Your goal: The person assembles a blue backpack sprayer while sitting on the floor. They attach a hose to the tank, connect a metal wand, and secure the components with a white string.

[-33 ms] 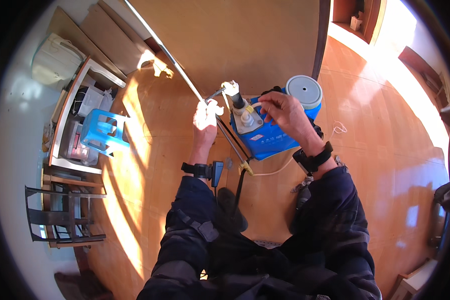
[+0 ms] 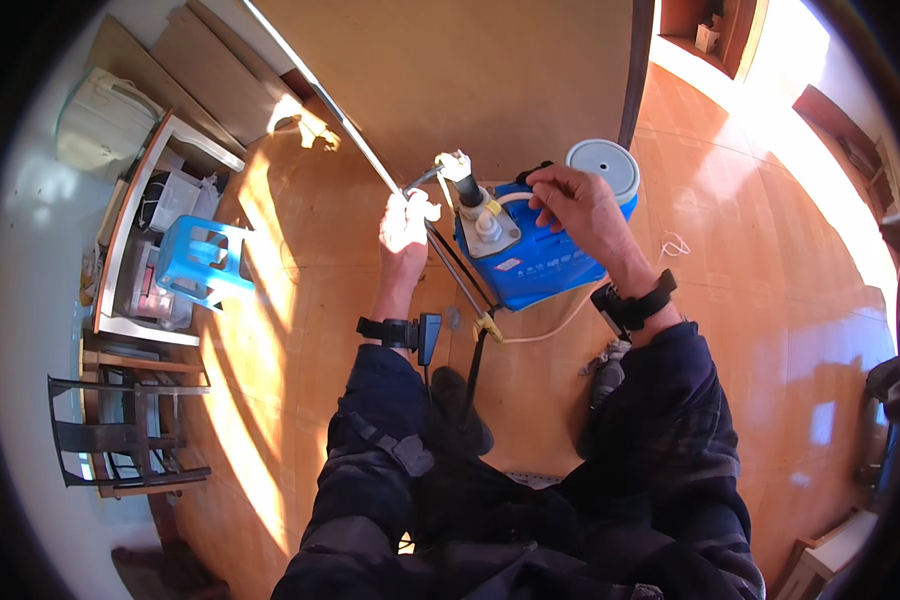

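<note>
So this person's got a blue tank (image 2: pixel 545 265) on the wooden floor (image 2: pixel 355 350), just past their feet, grey lid (image 2: pixel 603 167) on its right end. Left hand (image 2: pixel 405 228) is wrapped round a long metal rod (image 2: pixel 345 120), right where a dark bar (image 2: pixel 427 178) meets it. The sun's bleaching those fingers, so don't ask me exactly how they're set. Right hand (image 2: pixel 580 208) is over the tank, fingers bent, by the pale tube (image 2: pixel 513 197) coming off the yellow fitting (image 2: pixel 493 207). The tube runs out of sight at the fingertips; I can't tell if they're pinching it or have let it go.

I'd call this fiddling with the tube at the fitting while the left hand steadies the rod. The next move, as I see it, calls for keeping the rod still with the left hand and the right being gentle near that fitting, so the tube doesn't get yanked.

Compared with the earlier frame, the right hand sits a bit further from the fitting and more of the tube shows. Left hand's got the same hold. The whole view has slid slightly up and left, so I reckon the head tipped rather than the tank moving.
</note>
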A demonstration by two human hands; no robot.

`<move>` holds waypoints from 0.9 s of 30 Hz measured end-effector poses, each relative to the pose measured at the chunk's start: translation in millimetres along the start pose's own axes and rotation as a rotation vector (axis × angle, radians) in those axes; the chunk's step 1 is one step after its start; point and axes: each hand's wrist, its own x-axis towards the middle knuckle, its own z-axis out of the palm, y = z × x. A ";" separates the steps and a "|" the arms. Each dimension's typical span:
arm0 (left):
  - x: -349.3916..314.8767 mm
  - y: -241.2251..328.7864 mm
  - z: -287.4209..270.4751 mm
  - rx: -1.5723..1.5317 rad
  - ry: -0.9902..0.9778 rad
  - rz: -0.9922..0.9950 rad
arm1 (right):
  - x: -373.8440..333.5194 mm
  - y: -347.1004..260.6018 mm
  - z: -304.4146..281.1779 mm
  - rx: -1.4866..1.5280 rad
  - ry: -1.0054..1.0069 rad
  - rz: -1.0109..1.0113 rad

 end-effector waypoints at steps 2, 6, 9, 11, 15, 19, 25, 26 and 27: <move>1.9 0.4 0.9 -0.041 -0.008 0.035 | 1.2 -6.9 -36.0 0.090 0.105 0.025; 1.5 -4.8 -2.0 0.014 -0.055 0.128 | -13.5 4.5 -113.7 0.102 0.356 -0.015; 1.5 -8.8 -3.4 0.080 -0.037 0.159 | -27.4 29.6 -161.4 0.096 0.540 0.071; 2.7 -10.7 -2.7 0.015 -0.045 0.141 | -32.0 50.9 -185.5 0.045 0.579 0.140; 10.1 -12.8 1.8 -0.047 -0.053 0.043 | -45.6 100.5 -203.8 -0.028 0.574 0.351; 6.8 -9.8 4.2 0.013 0.004 0.142 | -38.9 125.4 -196.3 -0.118 0.380 0.535; 10.6 -11.9 -4.5 0.242 -0.044 0.344 | -22.2 96.6 -169.9 -0.396 0.120 0.435; 12.3 -14.1 -6.0 0.334 -0.043 0.549 | -19.8 86.6 -163.8 -0.445 0.112 0.398; 14.1 -16.6 -7.2 0.213 -0.087 0.441 | -18.4 76.6 -155.9 -0.500 0.109 0.358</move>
